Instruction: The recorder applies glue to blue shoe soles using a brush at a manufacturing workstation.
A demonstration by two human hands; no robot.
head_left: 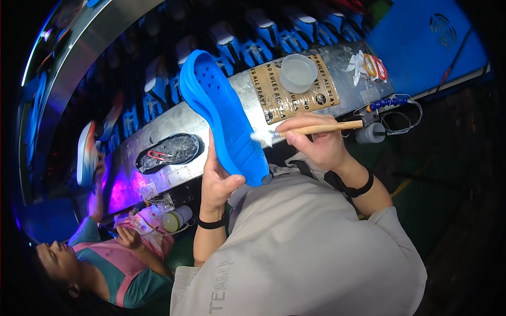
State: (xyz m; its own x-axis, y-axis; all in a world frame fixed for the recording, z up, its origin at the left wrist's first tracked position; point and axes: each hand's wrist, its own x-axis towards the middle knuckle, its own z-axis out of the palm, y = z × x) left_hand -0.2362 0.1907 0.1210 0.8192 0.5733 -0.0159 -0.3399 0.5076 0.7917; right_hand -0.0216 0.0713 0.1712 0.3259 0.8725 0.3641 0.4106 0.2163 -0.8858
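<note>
Gripped at its heel by the left hand (217, 181), the blue clog (224, 113) tilts above the metal bench (211, 113). Right hand (316, 147) pinches a wooden brush (311, 130) against its sole; a loose hold could drip glue off the bristles beside the cup (298, 72).

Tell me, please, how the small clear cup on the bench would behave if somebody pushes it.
The clear cup looks like thin plastic, so it is probably light and would slide easily on the cardboard sheet. It is wide and low, so tipping seems unlikely. It appears to hold some liquid, which a hard push could spill.
</note>
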